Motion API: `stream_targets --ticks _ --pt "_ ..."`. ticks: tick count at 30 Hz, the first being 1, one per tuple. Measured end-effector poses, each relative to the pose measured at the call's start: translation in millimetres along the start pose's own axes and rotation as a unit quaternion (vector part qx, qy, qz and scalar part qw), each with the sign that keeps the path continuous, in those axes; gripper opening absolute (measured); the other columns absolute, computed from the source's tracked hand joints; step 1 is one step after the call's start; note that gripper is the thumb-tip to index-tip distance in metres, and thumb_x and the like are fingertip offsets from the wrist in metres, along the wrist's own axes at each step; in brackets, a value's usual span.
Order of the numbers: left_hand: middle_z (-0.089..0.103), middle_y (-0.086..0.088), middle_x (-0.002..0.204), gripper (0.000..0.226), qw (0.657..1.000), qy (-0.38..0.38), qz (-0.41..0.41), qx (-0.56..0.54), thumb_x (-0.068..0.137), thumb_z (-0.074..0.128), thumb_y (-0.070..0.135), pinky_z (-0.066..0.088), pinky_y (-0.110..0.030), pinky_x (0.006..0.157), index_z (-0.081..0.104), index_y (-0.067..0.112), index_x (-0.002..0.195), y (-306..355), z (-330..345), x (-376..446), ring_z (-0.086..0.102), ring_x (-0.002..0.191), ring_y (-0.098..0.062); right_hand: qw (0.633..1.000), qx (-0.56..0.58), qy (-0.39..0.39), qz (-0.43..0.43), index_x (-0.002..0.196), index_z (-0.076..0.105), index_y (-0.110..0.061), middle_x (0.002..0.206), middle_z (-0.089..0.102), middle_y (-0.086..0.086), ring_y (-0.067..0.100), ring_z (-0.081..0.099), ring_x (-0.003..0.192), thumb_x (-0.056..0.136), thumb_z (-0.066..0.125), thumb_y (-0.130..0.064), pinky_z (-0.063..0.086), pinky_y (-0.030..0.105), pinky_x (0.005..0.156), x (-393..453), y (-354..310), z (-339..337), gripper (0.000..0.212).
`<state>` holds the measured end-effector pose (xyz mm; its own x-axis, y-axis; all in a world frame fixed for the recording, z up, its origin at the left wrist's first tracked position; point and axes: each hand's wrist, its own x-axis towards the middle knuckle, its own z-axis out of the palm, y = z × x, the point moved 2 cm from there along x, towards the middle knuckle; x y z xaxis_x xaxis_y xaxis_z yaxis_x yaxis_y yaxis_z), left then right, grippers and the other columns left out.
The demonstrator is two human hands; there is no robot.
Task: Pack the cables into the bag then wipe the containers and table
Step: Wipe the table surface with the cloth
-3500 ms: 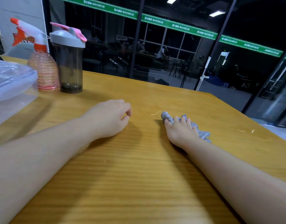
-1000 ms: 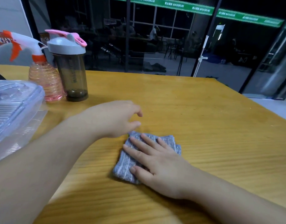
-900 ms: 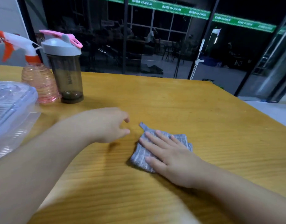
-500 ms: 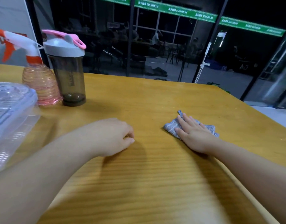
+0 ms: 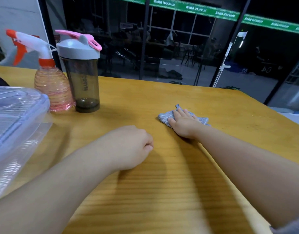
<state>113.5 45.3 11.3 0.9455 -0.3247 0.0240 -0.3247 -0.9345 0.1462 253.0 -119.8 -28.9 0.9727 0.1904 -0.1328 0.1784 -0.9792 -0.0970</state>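
A folded grey cloth lies on the wooden table, right of centre. My right hand presses flat on the cloth with straight fingers, arm stretched forward. My left hand rests on the table nearer to me, fingers curled under, holding nothing. A clear plastic container with its lid sits at the left edge. No cables or bag are in view.
A spray bottle with pink liquid and a dark shaker bottle with a grey and pink lid stand at the back left. The table's far edge meets a glass wall. The right edge of the table slants towards me.
My right hand has slid the cloth away from me and to the right across the table. My left hand drew its fingers in and stayed in place.
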Motion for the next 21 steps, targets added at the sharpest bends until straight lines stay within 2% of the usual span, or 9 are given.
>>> stream_targets --ticks 8,12,14,16,19,21 --pt "0.063 0.014 0.108 0.027 1.0 -0.01 -0.002 -0.028 0.095 0.041 0.036 0.031 -0.019 0.075 0.06 0.037 0.114 -6.7 0.8 1.8 0.049 0.108 -0.01 1.0 -0.003 0.0 -0.005 0.153 0.004 -0.017 0.16 -0.006 0.0 0.018 -0.009 0.147 0.101 0.014 -0.04 -0.001 0.044 0.118 17.8 -19.5 -1.7 0.058" --pt "0.064 0.017 0.106 0.024 0.997 -0.027 -0.013 -0.068 0.094 0.044 0.036 0.037 -0.019 0.084 0.061 0.038 0.11 -13.7 -1.3 1.4 0.054 0.105 -0.008 0.999 0.0 0.0 -0.04 0.153 0.005 -0.018 0.161 -0.006 -0.001 0.017 -0.009 0.147 0.101 0.014 -0.041 -0.002 0.043 0.118 4.0 -22.8 2.1 0.058" --pt "0.068 0.016 0.095 0.023 0.994 0.011 -0.022 -0.107 0.093 0.044 0.034 0.044 -0.025 0.085 0.061 0.039 0.107 -18.7 -2.0 1.5 0.057 0.098 -0.007 0.998 0.002 -0.006 -0.065 0.153 0.004 -0.019 0.16 -0.007 -0.003 0.015 -0.01 0.146 0.101 0.015 -0.042 -0.003 0.041 0.118 -10.5 -25.5 4.5 0.057" --pt "0.07 0.012 0.09 0.024 0.99 0.082 -0.036 -0.113 0.094 0.042 0.032 0.047 -0.032 0.083 0.059 0.038 0.109 -24.4 -4.1 1.7 0.059 0.092 -0.01 0.996 0.005 -0.01 -0.088 0.153 0.003 -0.022 0.16 -0.008 -0.005 0.013 -0.011 0.146 0.102 0.015 -0.042 -0.004 0.039 0.119 -27.5 -26.3 6.4 0.057" --pt "0.069 0.013 0.094 0.024 0.981 0.148 -0.046 -0.116 0.093 0.042 0.032 0.049 -0.035 0.08 0.059 0.037 0.109 -28.0 -6.9 0.3 0.06 0.087 -0.012 0.992 0.006 -0.02 -0.123 0.153 0.001 -0.026 0.159 -0.01 -0.009 0.009 -0.013 0.145 0.102 0.016 -0.044 -0.005 0.036 0.119 -55.8 -24.5 9.0 0.056" --pt "0.066 0.015 0.102 0.023 0.98 0.153 -0.049 -0.119 0.093 0.044 0.032 0.048 -0.034 0.082 0.059 0.036 0.11 -27.7 -8.2 0.0 0.059 0.091 -0.012 0.99 0.007 -0.028 -0.141 0.152 0.0 -0.028 0.159 -0.011 -0.012 0.006 -0.014 0.144 0.102 0.017 -0.044 -0.007 0.034 0.118 -74.4 -21.3 9.3 0.056"
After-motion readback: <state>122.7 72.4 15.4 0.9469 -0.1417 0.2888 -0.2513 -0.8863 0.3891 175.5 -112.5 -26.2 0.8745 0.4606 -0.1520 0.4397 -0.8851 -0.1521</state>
